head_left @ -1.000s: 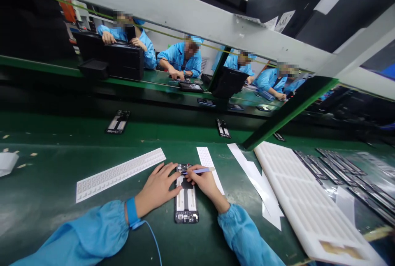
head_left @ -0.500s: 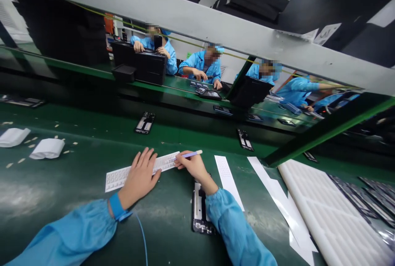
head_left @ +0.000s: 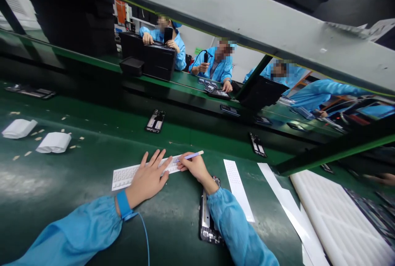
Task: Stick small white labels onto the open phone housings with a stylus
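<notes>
My left hand [head_left: 148, 177] lies flat with fingers spread on a long white sticker strip [head_left: 126, 174], pinning it to the green bench. My right hand [head_left: 193, 166] pinches a slim blue-and-white pen-like tool [head_left: 190, 156], its tip down on the right end of that strip. An opened phone body [head_left: 206, 219] lies on the bench under my right forearm, partly hidden by the blue sleeve. A blue wrist strap [head_left: 124, 204] with a cord sits on my left wrist.
A second white strip [head_left: 238, 188] and white backing sheets [head_left: 285, 200] lie to the right, beside a white foam tray [head_left: 336, 216]. Two white folded pads [head_left: 52, 142] rest at the left. Phone bodies [head_left: 156, 121] ride the conveyor. Several people in blue work opposite.
Both hands left the phone body and moved left onto the long sticker strip; the left hand now presses it flat. In the last half second they barely shifted.
</notes>
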The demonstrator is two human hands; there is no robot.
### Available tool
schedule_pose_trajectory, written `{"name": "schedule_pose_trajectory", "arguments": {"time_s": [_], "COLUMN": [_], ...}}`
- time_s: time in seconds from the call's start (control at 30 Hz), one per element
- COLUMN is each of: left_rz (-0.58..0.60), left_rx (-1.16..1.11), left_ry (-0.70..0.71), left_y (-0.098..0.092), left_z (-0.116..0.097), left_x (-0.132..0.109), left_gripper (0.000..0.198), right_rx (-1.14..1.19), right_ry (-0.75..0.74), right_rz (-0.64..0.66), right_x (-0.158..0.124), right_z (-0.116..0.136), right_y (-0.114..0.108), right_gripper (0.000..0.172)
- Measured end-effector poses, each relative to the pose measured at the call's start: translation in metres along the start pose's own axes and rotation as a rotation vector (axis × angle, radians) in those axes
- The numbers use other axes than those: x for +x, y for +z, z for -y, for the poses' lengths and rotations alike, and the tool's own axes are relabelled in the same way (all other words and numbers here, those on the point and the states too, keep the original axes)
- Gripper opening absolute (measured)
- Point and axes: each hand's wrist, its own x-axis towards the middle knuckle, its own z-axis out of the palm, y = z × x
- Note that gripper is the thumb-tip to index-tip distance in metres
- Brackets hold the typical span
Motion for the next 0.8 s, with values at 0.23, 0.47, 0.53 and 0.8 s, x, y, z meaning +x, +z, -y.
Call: {"name": "schedule_pose_trajectory", "arguments": {"time_s": [0.23, 0.47, 0.53, 0.8], "left_rz": [-0.068, -0.075, -0.056, -0.184], "left_rx": [-0.038, -0.036, -0.018, -0.090], "left_ry": [0.028, 0.032, 0.035, 0.238], "left_y": [0.003, 0.003, 0.002, -0.010], "left_z": [0.002, 0.002, 0.002, -0.009], "left_x": [0.000, -0.001, 0.000, 0.003], "left_gripper": [0.050, 0.050, 0.050, 0.042], "right_rx": [0.032, 0.098, 0.118, 0.092], "right_ry": [-0.027, -0.016, -0.035, -0.135], "right_rz": [0.005, 0.019, 0.007, -0.309], "right_x": [-0.003, -0.003, -0.010, -0.117], "right_z": [0.003, 0.007, 0.013, 0.020], "right_y": [0.001, 0.002, 0.004, -0.039], "right_gripper": [0.030, 0.032, 0.034, 0.035]}}
